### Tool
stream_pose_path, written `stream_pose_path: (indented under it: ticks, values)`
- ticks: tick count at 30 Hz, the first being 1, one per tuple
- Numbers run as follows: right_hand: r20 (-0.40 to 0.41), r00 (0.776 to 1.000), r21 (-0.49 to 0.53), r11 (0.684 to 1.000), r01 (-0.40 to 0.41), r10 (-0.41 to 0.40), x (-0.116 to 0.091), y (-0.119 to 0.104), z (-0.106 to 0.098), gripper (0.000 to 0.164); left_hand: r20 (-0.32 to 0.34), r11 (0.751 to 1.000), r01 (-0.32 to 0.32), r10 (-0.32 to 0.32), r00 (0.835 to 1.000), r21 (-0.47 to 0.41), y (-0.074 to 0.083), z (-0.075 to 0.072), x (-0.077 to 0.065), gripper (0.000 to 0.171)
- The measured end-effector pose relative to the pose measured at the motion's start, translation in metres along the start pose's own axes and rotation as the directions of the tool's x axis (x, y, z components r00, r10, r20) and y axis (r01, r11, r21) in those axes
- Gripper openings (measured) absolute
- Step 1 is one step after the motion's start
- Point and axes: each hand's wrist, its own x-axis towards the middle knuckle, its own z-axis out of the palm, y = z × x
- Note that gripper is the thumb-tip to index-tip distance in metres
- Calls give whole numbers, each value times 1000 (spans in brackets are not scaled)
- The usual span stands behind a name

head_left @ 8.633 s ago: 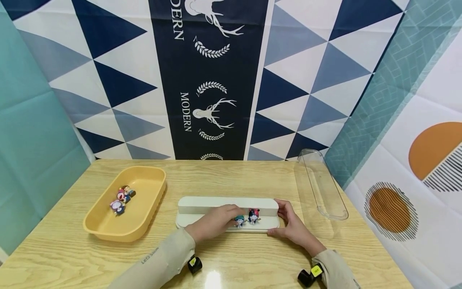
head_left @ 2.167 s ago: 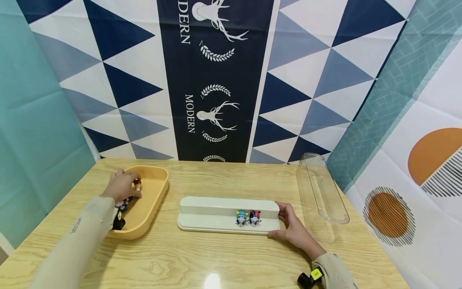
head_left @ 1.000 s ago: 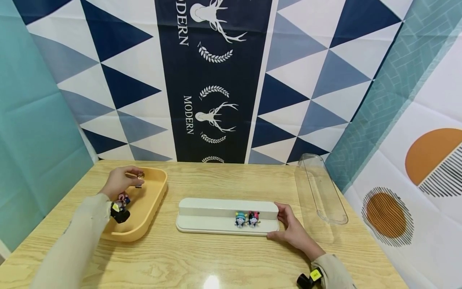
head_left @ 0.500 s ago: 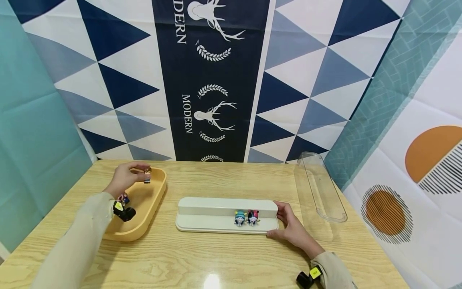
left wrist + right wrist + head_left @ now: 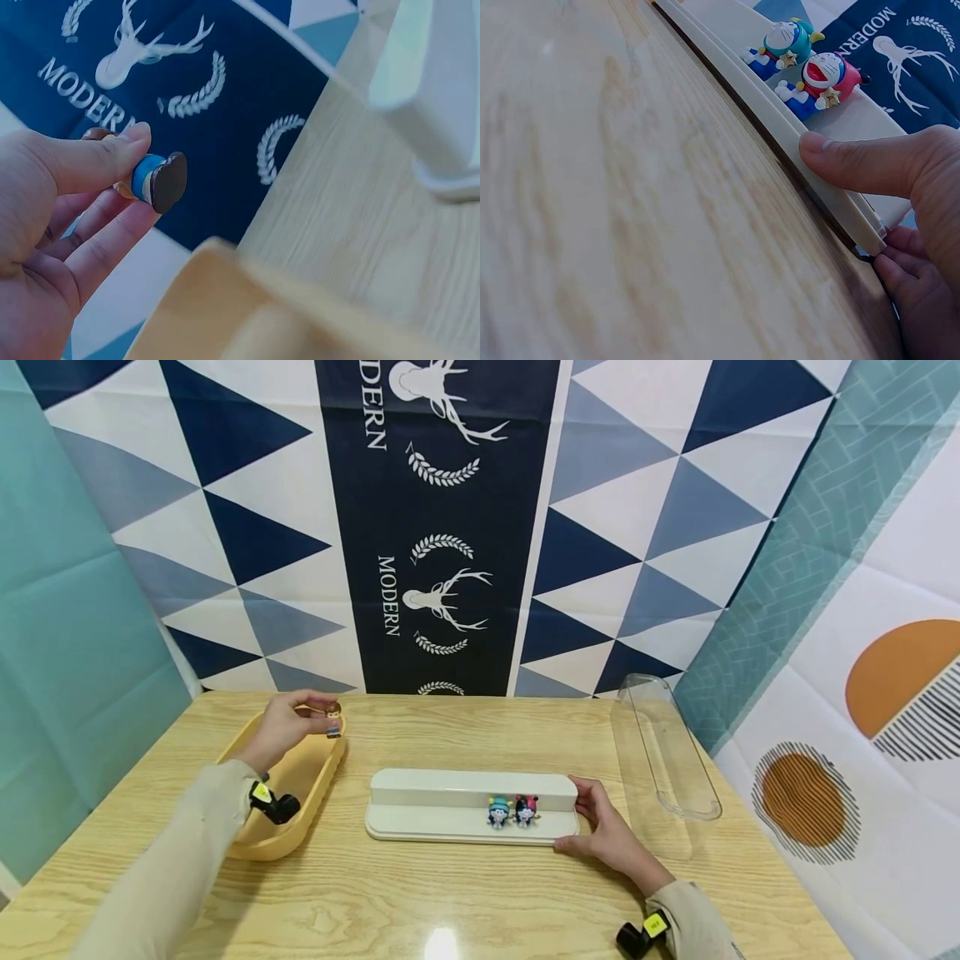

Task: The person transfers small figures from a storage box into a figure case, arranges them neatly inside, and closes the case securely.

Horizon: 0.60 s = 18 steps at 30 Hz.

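My left hand (image 5: 287, 727) pinches a small brown-haired toy figurine (image 5: 333, 721) between thumb and fingers, over the far right rim of the yellow tray (image 5: 324, 789). In the left wrist view the figurine's dark base (image 5: 170, 184) and blue lower part face the camera. My right hand (image 5: 611, 835) grips the right end of a white stepped display stand (image 5: 431, 822), thumb on its front edge. On the stand's lower step, toward the right, a teal-hatted figurine (image 5: 787, 43) and a red-hooded one (image 5: 826, 75) sit side by side.
A clear plastic cover (image 5: 675, 756) lies on the table at the right, behind my right hand. My left wrist and sleeve hide most of the tray's inside; a bit of blue (image 5: 265, 777) shows there. A patterned cloth (image 5: 442, 527) hangs behind the table.
Since placing the teal-hatted figurine on the stand, my left hand has gone to the tray, lifted the brown-haired figurine and moved right. My right hand stays at the stand's end.
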Motion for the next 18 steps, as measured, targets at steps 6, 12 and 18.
stream_pose_path:
  ticks: [6,12,18]
  values:
    - [2,1000,-6,1000,-13,13,0,0,1,90,31,995,-16,19,999,-94,9,19,-3,42]
    - [-1,1000,-23,1000,-6,6,0,1,1,89,49,993,-25,31,998,-116,17,40,-6,38]
    - [3,1000,-15,1000,2,-1,0,0,0,89,83,984,-28,42,996,-174,25,61,-10,36]
